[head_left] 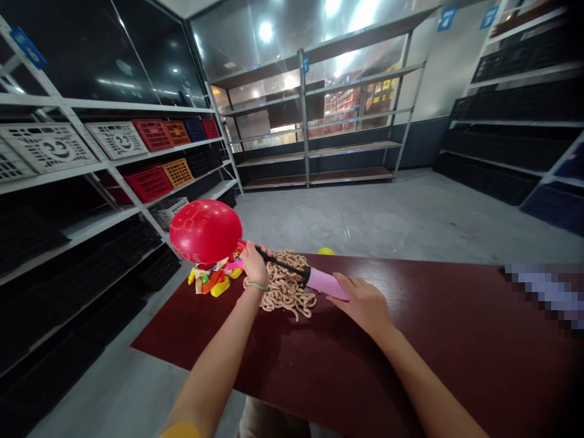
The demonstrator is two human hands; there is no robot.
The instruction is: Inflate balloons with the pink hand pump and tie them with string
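Observation:
A red printed balloon (205, 232), inflated and round, sits at the far end of a black pump nozzle (274, 258). My left hand (254, 264) is closed around the nozzle at the balloon's neck. My right hand (362, 304) grips the end of a pink hand pump (326, 284). Below the pump lies a heap of tan, twisted long balloons (285, 289), and my left wrist is close to it. Behind the red balloon is a pile of yellow, orange and pink deflated balloons (212, 277). A yellow balloon (325, 250) shows just past the far table edge.
Everything lies on a dark red wooden table (292, 359). A pixelated patch (547, 295) covers its right end. White metal shelves (114, 161) with coloured plastic crates stand at left, and black crates fill shelving at right. Bare shelves (305, 121) stand beyond a grey floor (365, 219).

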